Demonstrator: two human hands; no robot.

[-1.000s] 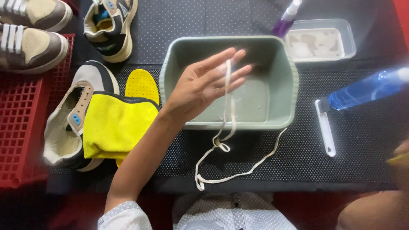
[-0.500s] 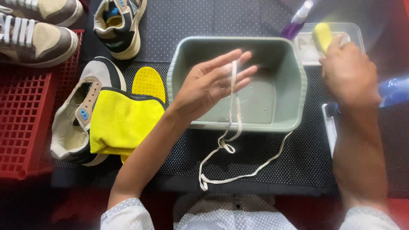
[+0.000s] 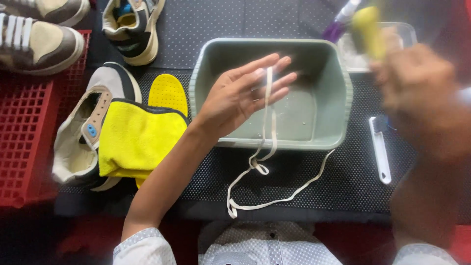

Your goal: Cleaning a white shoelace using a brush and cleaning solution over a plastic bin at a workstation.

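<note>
My left hand (image 3: 240, 93) is held flat and palm up over a grey-green plastic basin (image 3: 343, 98). A white shoelace (image 3: 267, 147) is draped over its fingers and hangs down onto the black dotted mat (image 3: 196, 167). My right hand (image 3: 417, 93) is blurred at the right, raised above the mat, and grips a yellow object (image 3: 367, 30), likely a brush or sponge. A little water lies in the basin.
A yellow cloth (image 3: 137, 140) lies over a beige sneaker (image 3: 81, 132), beside a yellow insole (image 3: 168, 93). More sneakers (image 3: 132, 27) sit at the back and on a red crate (image 3: 24, 142). A clear tray (image 3: 353, 56), a purple spray bottle (image 3: 338, 24) and a white brush (image 3: 380, 154) are at right.
My right hand came in from the right, reached the clear tray, and now has lifted toward me with the yellow object. My left hand stays still with the shoelace.
</note>
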